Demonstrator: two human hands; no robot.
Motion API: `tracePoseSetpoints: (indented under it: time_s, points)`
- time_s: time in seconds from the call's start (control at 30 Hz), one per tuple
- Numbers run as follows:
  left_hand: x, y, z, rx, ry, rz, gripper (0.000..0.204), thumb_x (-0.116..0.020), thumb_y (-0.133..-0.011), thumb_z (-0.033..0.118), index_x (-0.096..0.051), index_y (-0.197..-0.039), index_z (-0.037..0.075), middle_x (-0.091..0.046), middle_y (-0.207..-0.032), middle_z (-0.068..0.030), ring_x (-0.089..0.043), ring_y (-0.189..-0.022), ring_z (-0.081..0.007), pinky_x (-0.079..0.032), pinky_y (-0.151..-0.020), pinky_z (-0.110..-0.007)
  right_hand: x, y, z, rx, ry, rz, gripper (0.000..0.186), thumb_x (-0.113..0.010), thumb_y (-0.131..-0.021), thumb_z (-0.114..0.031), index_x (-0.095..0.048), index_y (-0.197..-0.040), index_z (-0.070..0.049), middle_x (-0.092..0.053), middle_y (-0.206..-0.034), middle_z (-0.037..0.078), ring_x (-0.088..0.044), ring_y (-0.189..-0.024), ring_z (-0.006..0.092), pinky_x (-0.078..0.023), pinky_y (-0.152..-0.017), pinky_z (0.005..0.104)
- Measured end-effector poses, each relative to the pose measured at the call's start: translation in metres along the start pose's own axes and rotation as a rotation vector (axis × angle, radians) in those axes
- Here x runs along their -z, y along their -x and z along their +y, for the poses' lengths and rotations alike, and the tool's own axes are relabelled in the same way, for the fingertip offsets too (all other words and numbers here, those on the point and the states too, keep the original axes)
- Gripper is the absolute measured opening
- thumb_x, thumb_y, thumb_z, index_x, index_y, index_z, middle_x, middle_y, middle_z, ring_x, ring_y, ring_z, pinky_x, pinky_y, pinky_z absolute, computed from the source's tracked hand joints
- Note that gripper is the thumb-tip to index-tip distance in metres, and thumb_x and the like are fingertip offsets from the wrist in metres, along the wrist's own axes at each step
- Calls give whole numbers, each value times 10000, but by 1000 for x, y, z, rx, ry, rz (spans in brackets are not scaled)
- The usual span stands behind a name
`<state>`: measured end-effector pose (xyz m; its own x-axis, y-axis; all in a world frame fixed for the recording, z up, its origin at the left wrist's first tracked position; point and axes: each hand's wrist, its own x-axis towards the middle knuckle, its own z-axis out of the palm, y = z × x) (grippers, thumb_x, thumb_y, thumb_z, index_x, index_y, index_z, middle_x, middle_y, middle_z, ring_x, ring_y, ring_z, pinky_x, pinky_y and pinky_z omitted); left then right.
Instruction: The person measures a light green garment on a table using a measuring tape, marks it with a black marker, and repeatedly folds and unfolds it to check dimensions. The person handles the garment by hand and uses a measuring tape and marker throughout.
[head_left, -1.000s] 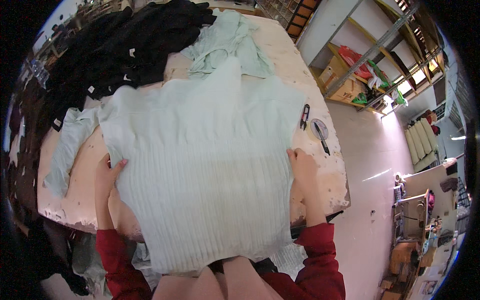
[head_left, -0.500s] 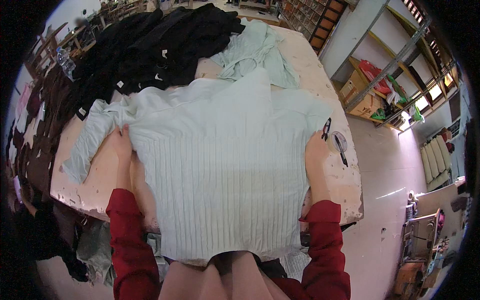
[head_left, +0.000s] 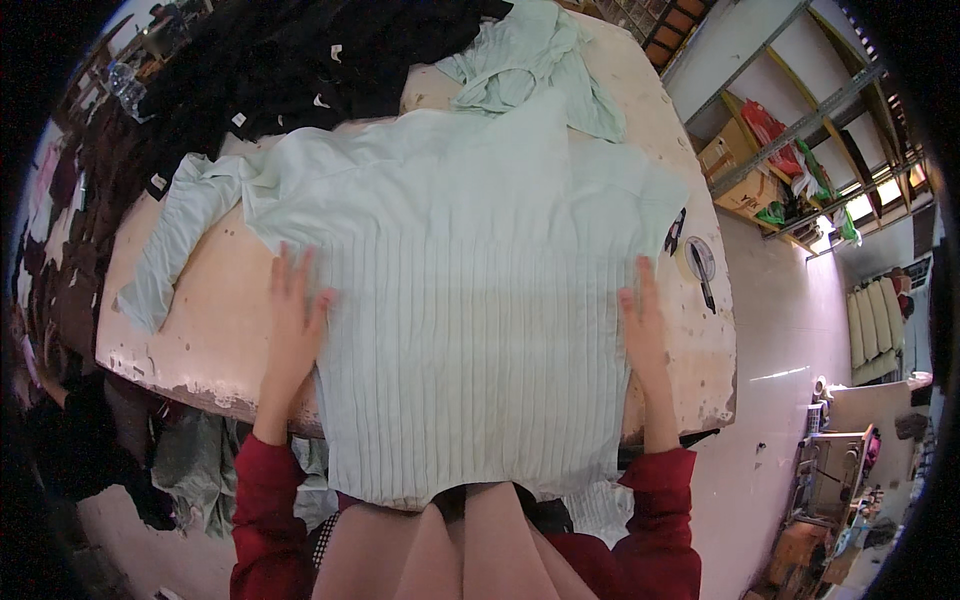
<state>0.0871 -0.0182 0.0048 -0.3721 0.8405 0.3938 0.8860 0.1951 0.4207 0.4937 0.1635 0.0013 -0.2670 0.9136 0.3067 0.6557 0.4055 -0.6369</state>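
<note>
A pale mint-green pleated garment [head_left: 470, 310] lies spread over the table, its lower edge hanging over the near side by my lap. One sleeve [head_left: 175, 245] stretches out to the left. At the garment's left side my left hand [head_left: 292, 325] is open, fingers apart and slightly blurred, touching or just beside the pleated edge. On the opposite side my right hand [head_left: 645, 325] is also open, its fingers pointing away from me along the right edge. Close to it are small black snips [head_left: 675, 230] and a clear tape roll [head_left: 689, 262] with a black pen [head_left: 708, 292] on it.
A heap of black garments [head_left: 370, 75] covers the table's far left. Another mint-green garment [head_left: 590, 95] lies at the far side. A plastic bottle [head_left: 125, 88] stands at the left. Metal shelving with a cardboard box [head_left: 738, 180] rises at right. Another person's arm [head_left: 47, 380] shows at far left.
Both hands have let go of the garment's side edges and come nearer, fingers now spread. The garment looks straighter along its sides. The whole view has tilted down slightly.
</note>
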Motion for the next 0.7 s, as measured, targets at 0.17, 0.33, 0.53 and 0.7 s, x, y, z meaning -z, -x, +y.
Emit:
tracePoseSetpoints:
  time_s: [0.17,0.33,0.53,0.7]
  points:
    - [33,10,-19,558,592,-85,377,-538,-977,206,-467,-1318,62,-587,-976,-50,-520,-792,-77,-438,-660,-219,44,10,-8,-467,84,27,408,-493,-980,-352,-597,-961,42,-615,-853,211,-594,-790,306,-455,-733,397]
    - [38,8,-9,637,758,-133,341,-623,-910,111,-514,-1227,48,-586,-731,3,-480,-635,-46,-362,-564,-186,37,23,1,-409,168,-3,431,-567,-941,-333,-559,-797,73,-529,-639,198,-504,-599,293,-405,-608,397]
    - [22,2,-29,484,694,35,309,-639,-884,77,-532,-1171,32,-640,-737,-29,-517,-638,-61,-375,-584,-194,27,20,-12,-354,115,101,403,-608,-914,-328,-559,-859,69,-502,-648,184,-438,-606,294,-380,-600,399]
    - [19,4,-19,290,416,144,275,-531,-947,102,-528,-1208,18,-638,-1051,-156,-584,-949,-214,-435,-843,-304,-4,14,-8,-78,490,220,489,-568,-940,-341,-500,-1263,20,-556,-1168,228,-547,-1042,341,-428,-898,415]
